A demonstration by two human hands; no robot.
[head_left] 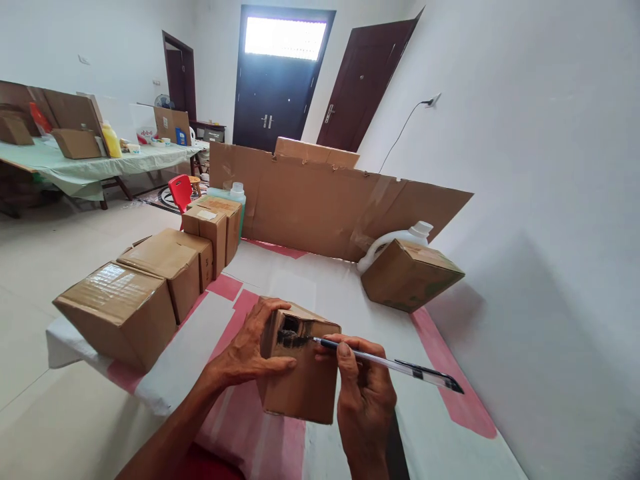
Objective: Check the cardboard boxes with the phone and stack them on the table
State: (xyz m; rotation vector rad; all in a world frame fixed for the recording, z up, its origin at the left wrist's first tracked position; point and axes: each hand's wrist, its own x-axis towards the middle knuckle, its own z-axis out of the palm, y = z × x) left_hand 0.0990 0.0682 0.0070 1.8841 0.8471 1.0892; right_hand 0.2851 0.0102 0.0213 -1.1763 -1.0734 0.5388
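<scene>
Small brown cardboard box: near middle of table, tilted, black scribble on top
Left hand: gripping box's left side
Right hand: pinching clear black-tipped pen, tip on the box

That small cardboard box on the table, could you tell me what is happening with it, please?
A person steadies the small cardboard box on the table with the left hand. The right hand holds a pen with its tip on a dark scribbled patch on the box. More sealed boxes line the table's left edge, and another box sits by a white jug.
</scene>
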